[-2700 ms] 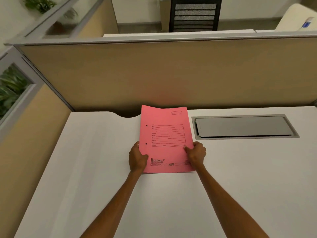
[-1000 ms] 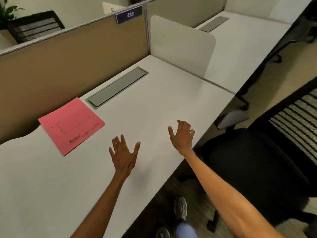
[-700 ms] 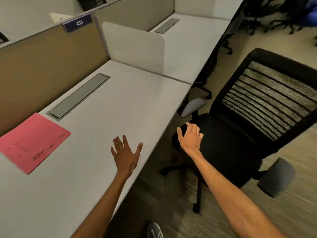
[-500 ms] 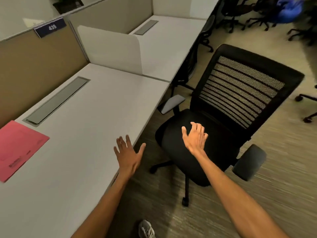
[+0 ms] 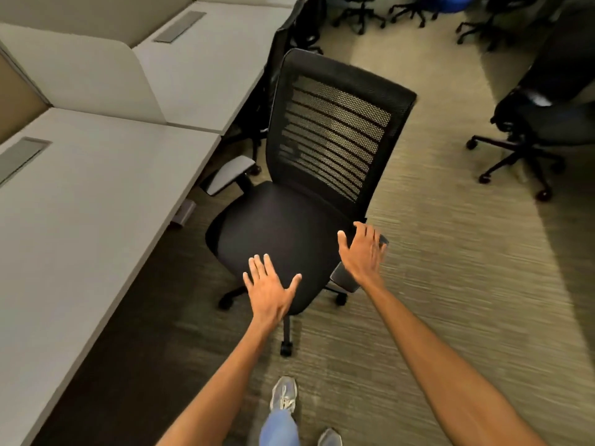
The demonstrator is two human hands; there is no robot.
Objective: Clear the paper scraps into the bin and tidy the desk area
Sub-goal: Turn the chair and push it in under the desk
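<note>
**Two open hands above a black office chair**

From the head camera we look down past our forearms at a black office chair [image 5: 306,188] standing on striped carpet [image 5: 450,268], just beside the white desk [image 5: 80,236] on our left. Our left hand [image 5: 270,288] is out flat, palm down, fingers spread and thumb wide, over the front edge of the seat; whether it touches the fabric we cannot tell. Our right hand [image 5: 362,252] is open too, fingers loosely fanned, at the chair's right armrest [image 5: 344,278], holding nothing; contact there is also unclear.

The chair has a dark padded seat, a tall mesh back with horizontal slats, a grey-topped left armrest [image 5: 230,173] near the desk edge, and a wheeled base. It is angled, with its back away from us and its seat partly under the desk edge.

The desk top that we can see is bare except for a grey cable hatch [image 5: 19,156]. We see no paper scraps or bin anywhere. A low divider [image 5: 83,82] separates it from the next desk. More wheeled chairs [image 5: 531,130] stand well apart on the right. One grey shoe [image 5: 283,394] shows below.
</note>
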